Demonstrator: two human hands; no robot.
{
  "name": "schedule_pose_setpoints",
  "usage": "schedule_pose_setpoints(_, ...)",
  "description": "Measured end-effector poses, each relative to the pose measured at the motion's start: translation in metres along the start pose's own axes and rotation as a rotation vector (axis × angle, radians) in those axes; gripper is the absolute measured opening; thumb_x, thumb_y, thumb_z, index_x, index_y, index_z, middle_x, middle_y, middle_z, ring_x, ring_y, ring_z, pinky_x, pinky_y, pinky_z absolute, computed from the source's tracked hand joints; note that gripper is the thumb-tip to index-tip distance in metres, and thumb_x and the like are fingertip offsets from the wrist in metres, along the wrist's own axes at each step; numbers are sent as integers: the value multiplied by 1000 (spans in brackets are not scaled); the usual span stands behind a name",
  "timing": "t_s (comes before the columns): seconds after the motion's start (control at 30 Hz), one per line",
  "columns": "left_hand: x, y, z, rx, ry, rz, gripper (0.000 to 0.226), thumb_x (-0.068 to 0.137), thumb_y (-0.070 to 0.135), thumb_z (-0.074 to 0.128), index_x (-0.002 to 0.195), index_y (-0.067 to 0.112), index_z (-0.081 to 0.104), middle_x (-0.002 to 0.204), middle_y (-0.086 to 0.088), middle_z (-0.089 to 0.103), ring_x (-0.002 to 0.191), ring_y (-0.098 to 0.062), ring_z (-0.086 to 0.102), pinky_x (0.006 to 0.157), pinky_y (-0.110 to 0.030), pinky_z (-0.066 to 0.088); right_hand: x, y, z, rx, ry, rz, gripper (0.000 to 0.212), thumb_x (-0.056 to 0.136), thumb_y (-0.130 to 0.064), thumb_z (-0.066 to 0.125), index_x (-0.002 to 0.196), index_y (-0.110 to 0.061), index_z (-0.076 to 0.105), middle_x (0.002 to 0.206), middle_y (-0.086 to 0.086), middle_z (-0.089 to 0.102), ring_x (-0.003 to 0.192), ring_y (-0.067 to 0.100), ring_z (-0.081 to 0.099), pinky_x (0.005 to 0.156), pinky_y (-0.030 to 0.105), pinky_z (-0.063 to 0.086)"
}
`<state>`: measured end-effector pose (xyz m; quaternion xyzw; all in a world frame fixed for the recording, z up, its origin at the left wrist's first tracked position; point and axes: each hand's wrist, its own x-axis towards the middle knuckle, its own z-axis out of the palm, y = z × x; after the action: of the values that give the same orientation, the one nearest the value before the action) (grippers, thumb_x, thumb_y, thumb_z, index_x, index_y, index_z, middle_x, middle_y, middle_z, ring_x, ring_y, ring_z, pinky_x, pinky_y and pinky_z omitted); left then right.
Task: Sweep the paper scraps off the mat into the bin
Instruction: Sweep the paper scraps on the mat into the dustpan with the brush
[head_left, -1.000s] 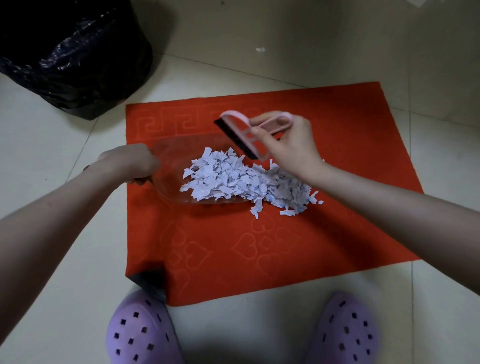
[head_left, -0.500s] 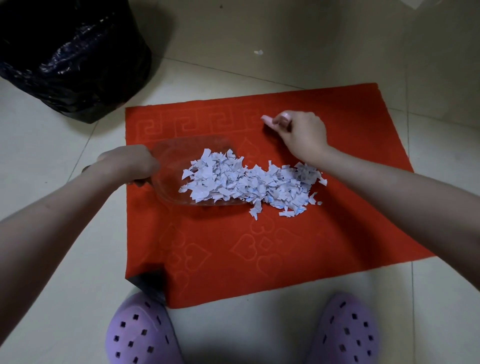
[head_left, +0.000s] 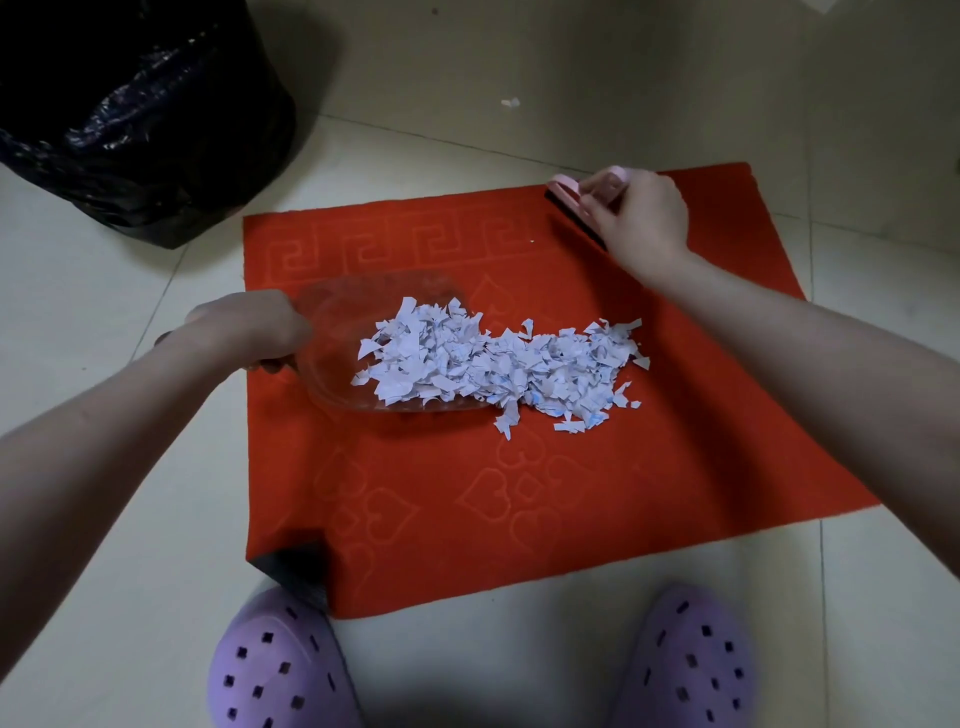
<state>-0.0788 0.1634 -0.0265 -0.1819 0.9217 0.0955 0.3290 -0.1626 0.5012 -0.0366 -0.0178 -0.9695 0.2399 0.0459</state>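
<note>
Pale tiled floor (head_left: 156, 597), kind of dim lighting, shot looking straight down.

Starting with the grips: the left hand (head_left: 249, 332) is curled round the handle of a clear plastic dustpan (head_left: 332, 322). The handle is mostly hidden under the fingers, right at the mat's left edge. The right hand (head_left: 641, 221) has its grip pinched around a pink hand brush (head_left: 569, 188) with a strip of black bristles, up by the far edge of the mat near its right corner. Can't tell if the bristles are actually touching the mat.

The paper scraps (head_left: 498, 364) are small torn bits, white with a bluish-lilac tint and jagged edges, heaped in one long pile across the middle of the mat. Roughly the left half of the pile sits inside the dustpan, and the rest trails out of its mouth onto the mat to the right, with a few loose bits around the fringe. Some pieces have blue pen marks and faint ruled lines, but they're way too small to read.

The mat (head_left: 519, 499) is red-orange, with an embossed Greek-key border along the far side and heart outlines nearer the camera. Its near-left corner (head_left: 296, 566) is flipped over, showing a dark underside.

The bin (head_left: 130, 114), lined with a shiny black bag, stands on the floor at far left, off the mat and well apart from the pile. One stray scrap (head_left: 510, 102) lies on the floor beyond the mat. Two purple clogs (head_left: 280, 665) sit at the bottom edge.
</note>
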Motion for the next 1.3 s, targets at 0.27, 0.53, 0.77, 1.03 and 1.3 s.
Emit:
schedule_pose_setpoints(0.27,0,0,0,2,-21,-2,29,81,18,46,57,8,59,44,-3,55,46,-21,48,56,-27,40,-13,-16,-1,-100,-383,-174,13,84,-30,67,96,-32,72,103,-5,72,101,20,64,83,35,50)
schedule_pose_setpoints(0.53,2,-2,0,-5,-22,-3,30,83,16,44,59,6,59,44,-5,55,44,-19,47,49,-24,37,-22,5,-28,45,-229,-113,15,82,-30,68,96,-28,74,98,-2,73,97,20,65,83,40,53)
schedule_pose_setpoints(0.77,0,0,-1,1,-10,6,33,82,17,44,52,7,57,40,-4,54,43,-20,47,51,-24,37,-14,0,4,-103,-191,-135,18,88,-31,62,104,-31,71,108,-2,72,103,25,63,80,34,48)
schedule_pose_setpoints(1.03,1,-1,-2,0,-30,3,30,79,17,44,54,8,56,42,-4,52,44,-21,45,54,-27,37,-63,-17,-8,-111,-497,-368,18,89,-29,65,106,-34,71,102,-10,72,95,12,65,72,26,42)
schedule_pose_setpoints(1.3,-2,-1,-4,1,-32,20,29,83,15,45,59,5,58,46,-6,53,46,-21,45,51,-26,36,-77,27,-40,82,-29,-70,40,81,-56,50,95,-25,72,91,1,74,86,22,68,74,37,52)
